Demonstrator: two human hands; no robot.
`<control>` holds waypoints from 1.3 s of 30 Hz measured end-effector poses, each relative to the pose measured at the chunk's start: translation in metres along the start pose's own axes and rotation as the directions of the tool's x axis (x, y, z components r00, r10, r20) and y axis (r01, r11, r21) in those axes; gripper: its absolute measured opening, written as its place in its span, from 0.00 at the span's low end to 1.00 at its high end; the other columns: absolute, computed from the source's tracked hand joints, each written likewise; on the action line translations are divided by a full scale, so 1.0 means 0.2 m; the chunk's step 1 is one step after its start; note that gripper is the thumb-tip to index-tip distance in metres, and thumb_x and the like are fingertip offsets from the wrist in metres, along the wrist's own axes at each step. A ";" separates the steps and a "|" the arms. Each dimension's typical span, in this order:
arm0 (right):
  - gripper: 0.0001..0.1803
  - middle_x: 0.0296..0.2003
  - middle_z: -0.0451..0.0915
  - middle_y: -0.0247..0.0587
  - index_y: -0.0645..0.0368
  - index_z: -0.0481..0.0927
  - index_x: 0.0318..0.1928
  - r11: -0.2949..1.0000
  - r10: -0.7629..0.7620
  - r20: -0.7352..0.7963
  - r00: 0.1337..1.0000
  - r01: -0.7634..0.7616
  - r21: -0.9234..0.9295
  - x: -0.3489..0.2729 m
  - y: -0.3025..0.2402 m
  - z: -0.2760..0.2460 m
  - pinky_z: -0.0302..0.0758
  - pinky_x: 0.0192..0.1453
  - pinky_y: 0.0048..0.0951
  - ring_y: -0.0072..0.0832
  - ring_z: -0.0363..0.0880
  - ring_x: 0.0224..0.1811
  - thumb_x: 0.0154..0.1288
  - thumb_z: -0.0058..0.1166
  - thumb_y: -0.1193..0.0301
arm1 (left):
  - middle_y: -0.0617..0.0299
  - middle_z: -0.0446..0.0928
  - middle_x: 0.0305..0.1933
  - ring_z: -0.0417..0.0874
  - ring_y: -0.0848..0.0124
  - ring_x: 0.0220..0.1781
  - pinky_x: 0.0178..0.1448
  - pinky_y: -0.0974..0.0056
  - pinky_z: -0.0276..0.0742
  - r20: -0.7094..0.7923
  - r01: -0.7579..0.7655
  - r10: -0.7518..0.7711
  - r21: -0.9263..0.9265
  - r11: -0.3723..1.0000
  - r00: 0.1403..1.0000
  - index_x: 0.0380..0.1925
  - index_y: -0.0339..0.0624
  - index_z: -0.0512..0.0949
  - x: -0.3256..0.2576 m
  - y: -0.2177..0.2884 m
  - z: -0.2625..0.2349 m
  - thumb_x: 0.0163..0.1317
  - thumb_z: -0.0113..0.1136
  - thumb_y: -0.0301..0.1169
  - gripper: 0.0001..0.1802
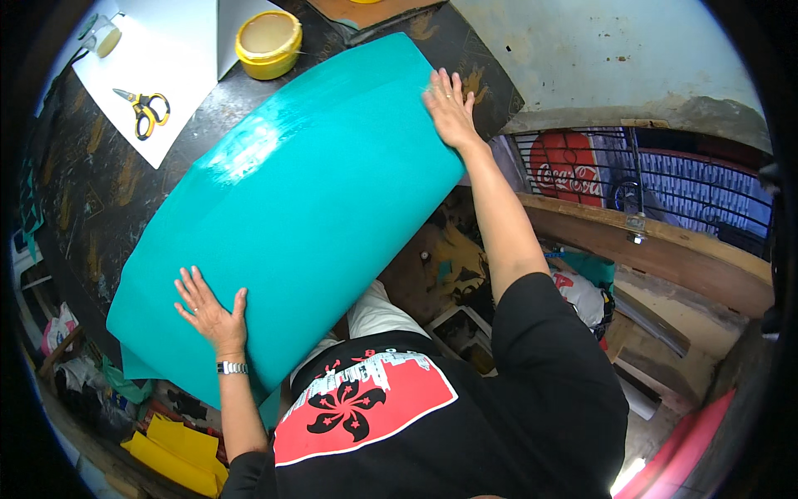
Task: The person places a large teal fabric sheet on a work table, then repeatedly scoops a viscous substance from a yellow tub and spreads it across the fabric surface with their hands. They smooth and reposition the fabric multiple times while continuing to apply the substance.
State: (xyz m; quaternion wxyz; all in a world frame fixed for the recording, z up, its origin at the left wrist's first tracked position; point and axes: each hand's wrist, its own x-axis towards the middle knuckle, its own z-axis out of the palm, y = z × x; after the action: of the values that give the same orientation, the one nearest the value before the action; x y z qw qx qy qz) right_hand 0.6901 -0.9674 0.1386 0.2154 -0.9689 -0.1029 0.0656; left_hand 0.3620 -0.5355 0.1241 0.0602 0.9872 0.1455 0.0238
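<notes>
A large teal sheet (307,191) covers much of the dark table and hangs over its near edge toward me. Light glares off its upper left part. My left hand (212,312) lies on the sheet near its lower left end, fingers spread, a metal watch on the wrist. At the far right end, my right hand (450,110) rests flat on the sheet's edge with the fingers stretched out. Neither hand grips anything. A pair of scissors (145,111) with yellow and black handles lies on white sheet material (179,58) at the upper left.
A yellow tub (268,46) stands on the dark patterned table (71,191) beyond the teal sheet. A small jar (101,38) sits at the far left. Yellow folded material (179,453) lies low at the left. To the right are a wall (615,58) and a barred window (690,183).
</notes>
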 end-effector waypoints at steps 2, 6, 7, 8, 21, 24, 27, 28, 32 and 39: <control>0.47 0.78 0.38 0.42 0.54 0.43 0.77 0.963 0.003 0.018 1.000 0.002 -0.271 0.07 0.08 0.03 0.19 0.78 0.58 0.36 0.27 0.81 0.70 0.29 0.35 | 0.57 0.46 0.81 0.42 0.55 0.82 0.79 0.40 0.32 -0.009 -0.009 0.009 0.005 1.000 1.000 0.75 0.46 0.50 0.00 0.00 0.00 0.56 0.53 0.69 0.56; 0.53 0.78 0.39 0.44 0.56 0.45 0.77 0.934 -0.148 -0.043 0.988 0.126 -0.333 0.20 0.11 0.05 0.22 0.78 0.59 0.37 0.28 0.81 0.65 0.33 0.30 | 0.56 0.47 0.81 0.43 0.56 0.82 0.79 0.39 0.33 -0.005 -0.010 0.010 0.017 1.000 1.000 0.75 0.45 0.51 0.01 0.01 -0.01 0.56 0.54 0.68 0.56; 0.53 0.78 0.39 0.44 0.56 0.45 0.77 0.927 -0.141 0.000 0.990 0.132 -0.352 0.20 0.10 0.05 0.22 0.78 0.59 0.37 0.28 0.81 0.65 0.33 0.30 | 0.56 0.47 0.80 0.43 0.56 0.82 0.79 0.39 0.34 0.004 -0.004 0.004 0.022 1.000 1.000 0.75 0.45 0.51 0.01 0.02 -0.02 0.56 0.54 0.68 0.56; 0.54 0.78 0.39 0.45 0.56 0.45 0.77 0.925 -0.176 0.015 0.984 0.171 -0.340 0.20 0.08 0.06 0.22 0.78 0.59 0.37 0.28 0.81 0.65 0.34 0.30 | 0.57 0.47 0.80 0.43 0.56 0.82 0.79 0.39 0.34 0.005 0.005 -0.005 0.013 1.000 1.000 0.75 0.46 0.51 0.01 0.02 -0.03 0.56 0.54 0.68 0.56; 0.57 0.78 0.42 0.47 0.59 0.48 0.76 0.824 -0.477 0.134 0.868 0.495 -0.274 -0.24 -0.90 0.58 0.30 0.77 0.64 0.39 0.33 0.81 0.61 0.36 0.28 | 0.53 0.52 0.78 0.47 0.57 0.81 0.78 0.41 0.39 -0.017 0.048 -0.053 -0.207 0.977 0.998 0.73 0.40 0.56 -0.03 -0.08 -0.03 0.61 0.62 0.52 0.47; 0.57 0.77 0.44 0.48 0.61 0.49 0.75 0.801 -0.583 0.089 0.808 0.590 -0.103 -0.39 -1.22 0.79 0.30 0.77 0.65 0.40 0.35 0.81 0.60 0.37 0.28 | 0.48 0.47 0.79 0.44 0.52 0.81 0.78 0.39 0.38 -0.032 0.133 -0.134 -0.043 0.990 0.990 0.74 0.35 0.50 -0.12 -0.09 -0.05 0.57 0.61 0.61 0.56; 0.56 0.77 0.46 0.52 0.59 0.50 0.75 0.775 -0.624 0.085 0.777 0.629 -0.057 -0.52 -1.51 0.96 0.29 0.76 0.65 0.43 0.37 0.80 0.61 0.37 0.29 | 0.46 0.44 0.80 0.41 0.50 0.81 0.78 0.38 0.36 -0.027 0.209 -0.210 -0.036 0.977 0.977 0.74 0.34 0.47 -0.20 -0.10 -0.04 0.53 0.61 0.66 0.62; 0.56 0.76 0.47 0.52 0.59 0.50 0.75 0.753 -0.650 0.118 0.751 0.657 -0.032 -0.57 -1.63 1.01 0.30 0.76 0.65 0.44 0.38 0.80 0.61 0.37 0.29 | 0.43 0.42 0.80 0.39 0.49 0.81 0.78 0.37 0.35 -0.047 0.205 -0.207 -0.049 0.978 0.977 0.74 0.34 0.46 -0.21 -0.09 -0.03 0.51 0.62 0.66 0.64; 0.49 0.75 0.51 0.50 0.54 0.51 0.76 0.687 -0.725 0.322 0.608 0.607 0.400 -0.69 -2.01 1.06 0.32 0.77 0.64 0.46 0.45 0.79 0.67 0.35 0.33 | 0.41 0.41 0.79 0.37 0.50 0.82 0.78 0.37 0.32 -0.029 0.247 -0.252 -0.112 0.963 0.967 0.75 0.34 0.44 -0.21 -0.09 -0.01 0.49 0.64 0.65 0.66; 0.18 0.41 0.83 0.45 0.55 0.86 0.43 0.686 -0.416 -0.162 0.895 0.426 0.590 0.00 -1.60 0.32 0.77 0.51 0.41 0.39 0.81 0.45 0.65 0.57 0.55 | 0.43 0.42 0.79 0.38 0.51 0.82 0.79 0.38 0.33 -0.015 0.280 -0.282 -0.070 0.957 0.959 0.74 0.32 0.45 -0.17 -0.04 -0.06 0.51 0.59 0.71 0.66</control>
State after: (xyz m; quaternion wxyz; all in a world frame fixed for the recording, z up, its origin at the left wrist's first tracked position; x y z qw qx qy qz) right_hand 0.6234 -0.6577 0.2187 0.5269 -0.7967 -0.2937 0.0366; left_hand 0.3253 -0.5357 0.1347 0.0944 0.9536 0.2842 0.0322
